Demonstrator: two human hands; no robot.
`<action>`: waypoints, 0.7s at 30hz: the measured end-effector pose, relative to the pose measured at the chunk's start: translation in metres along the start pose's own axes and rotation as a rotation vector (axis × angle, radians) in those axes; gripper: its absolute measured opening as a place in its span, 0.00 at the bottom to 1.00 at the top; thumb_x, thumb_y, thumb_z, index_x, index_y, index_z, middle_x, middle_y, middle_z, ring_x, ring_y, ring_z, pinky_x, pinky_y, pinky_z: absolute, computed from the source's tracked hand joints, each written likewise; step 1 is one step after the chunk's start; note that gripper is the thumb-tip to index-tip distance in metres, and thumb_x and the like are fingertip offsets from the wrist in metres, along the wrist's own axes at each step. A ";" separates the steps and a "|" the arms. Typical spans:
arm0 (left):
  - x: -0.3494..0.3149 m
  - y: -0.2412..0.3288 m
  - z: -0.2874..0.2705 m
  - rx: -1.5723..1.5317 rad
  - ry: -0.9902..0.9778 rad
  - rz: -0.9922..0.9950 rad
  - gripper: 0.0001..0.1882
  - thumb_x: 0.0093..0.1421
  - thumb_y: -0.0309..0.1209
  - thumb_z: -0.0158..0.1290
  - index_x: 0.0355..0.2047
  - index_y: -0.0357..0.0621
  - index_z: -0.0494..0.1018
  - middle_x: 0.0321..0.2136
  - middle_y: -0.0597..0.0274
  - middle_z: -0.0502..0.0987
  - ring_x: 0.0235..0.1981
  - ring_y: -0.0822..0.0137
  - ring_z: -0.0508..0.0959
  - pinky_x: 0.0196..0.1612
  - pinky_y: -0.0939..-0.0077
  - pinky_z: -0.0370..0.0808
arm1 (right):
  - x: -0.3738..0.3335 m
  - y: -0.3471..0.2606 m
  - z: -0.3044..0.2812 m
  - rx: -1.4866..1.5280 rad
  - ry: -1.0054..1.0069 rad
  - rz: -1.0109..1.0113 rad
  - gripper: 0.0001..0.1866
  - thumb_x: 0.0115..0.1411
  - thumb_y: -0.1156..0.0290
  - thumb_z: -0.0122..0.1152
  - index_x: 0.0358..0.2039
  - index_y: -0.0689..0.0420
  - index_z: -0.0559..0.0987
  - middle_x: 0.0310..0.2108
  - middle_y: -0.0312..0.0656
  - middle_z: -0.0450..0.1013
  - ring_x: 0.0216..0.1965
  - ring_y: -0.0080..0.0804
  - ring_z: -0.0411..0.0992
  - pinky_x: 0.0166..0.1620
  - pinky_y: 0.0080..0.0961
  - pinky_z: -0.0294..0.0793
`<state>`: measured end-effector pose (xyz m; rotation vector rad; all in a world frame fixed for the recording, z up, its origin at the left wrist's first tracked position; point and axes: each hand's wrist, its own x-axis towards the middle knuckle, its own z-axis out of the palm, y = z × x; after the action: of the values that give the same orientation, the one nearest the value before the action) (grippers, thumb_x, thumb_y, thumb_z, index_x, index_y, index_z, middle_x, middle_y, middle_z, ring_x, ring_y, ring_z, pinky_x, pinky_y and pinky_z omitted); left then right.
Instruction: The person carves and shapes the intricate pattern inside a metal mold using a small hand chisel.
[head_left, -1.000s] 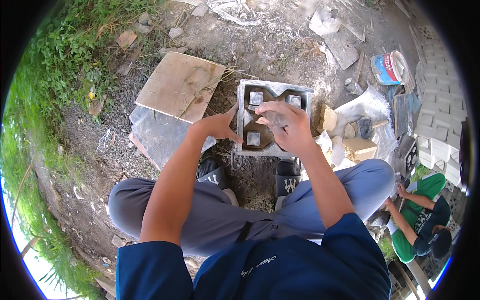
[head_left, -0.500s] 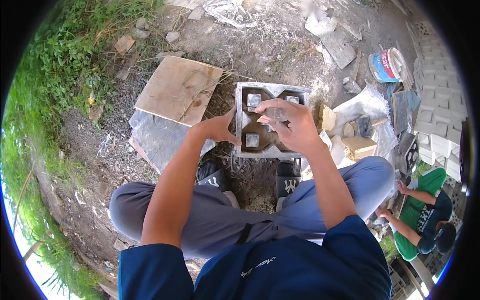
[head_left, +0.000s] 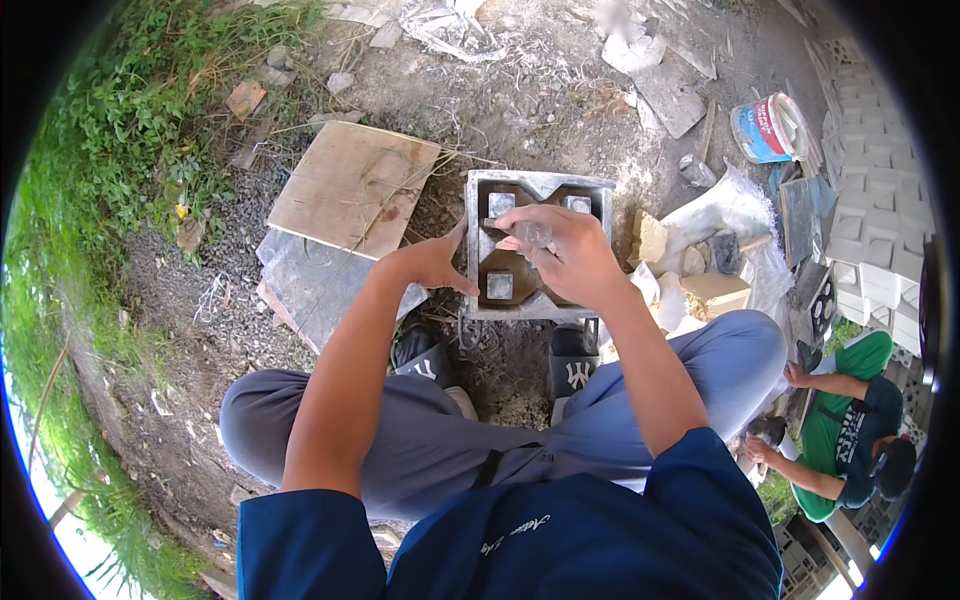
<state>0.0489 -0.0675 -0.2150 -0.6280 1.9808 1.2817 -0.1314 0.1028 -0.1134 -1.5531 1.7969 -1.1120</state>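
Grey mould [head_left: 541, 311], tan board [head_left: 352, 185], blue-white-red bucket [head_left: 768, 130]

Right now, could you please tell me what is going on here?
The person's right hand holds a small object of unclear kind over a grey mold-like frame with square posts inside. The left hand, spread open, is at the frame's left side. A plywood board lies to the left, and a co-worker is at the far right.

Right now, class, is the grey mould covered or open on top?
Open on top: no lid covers the mould, and the square blocks inside it show from above.
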 end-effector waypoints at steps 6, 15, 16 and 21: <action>0.006 -0.006 0.000 -0.005 0.006 0.054 0.78 0.45 0.53 0.76 0.78 0.45 0.28 0.65 0.32 0.68 0.66 0.44 0.71 0.66 0.59 0.68 | 0.000 0.004 0.007 0.055 -0.021 0.103 0.15 0.57 0.82 0.69 0.45 0.56 0.83 0.40 0.41 0.83 0.38 0.38 0.83 0.40 0.30 0.81; -0.002 0.010 -0.004 0.008 -0.021 0.030 0.79 0.45 0.54 0.75 0.78 0.43 0.27 0.64 0.31 0.69 0.63 0.45 0.74 0.65 0.59 0.69 | 0.002 0.005 -0.002 0.125 0.000 0.138 0.08 0.66 0.76 0.66 0.46 0.57 0.82 0.36 0.39 0.81 0.24 0.22 0.73 0.32 0.25 0.75; -0.001 0.010 -0.006 -0.029 -0.020 0.049 0.78 0.46 0.54 0.75 0.78 0.44 0.27 0.64 0.32 0.69 0.62 0.45 0.74 0.64 0.58 0.69 | 0.003 0.004 -0.008 0.043 -0.026 0.107 0.08 0.66 0.75 0.66 0.46 0.57 0.82 0.36 0.39 0.81 0.23 0.22 0.73 0.30 0.24 0.74; 0.001 0.005 -0.004 -0.039 -0.022 0.042 0.79 0.46 0.53 0.75 0.78 0.45 0.25 0.64 0.33 0.69 0.61 0.46 0.74 0.62 0.60 0.71 | 0.003 -0.023 -0.026 0.100 0.021 0.081 0.10 0.64 0.73 0.68 0.45 0.58 0.80 0.31 0.44 0.81 0.24 0.36 0.76 0.34 0.31 0.76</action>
<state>0.0438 -0.0696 -0.2113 -0.5910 1.9650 1.3498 -0.1405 0.1057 -0.0795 -1.4036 1.7735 -1.1656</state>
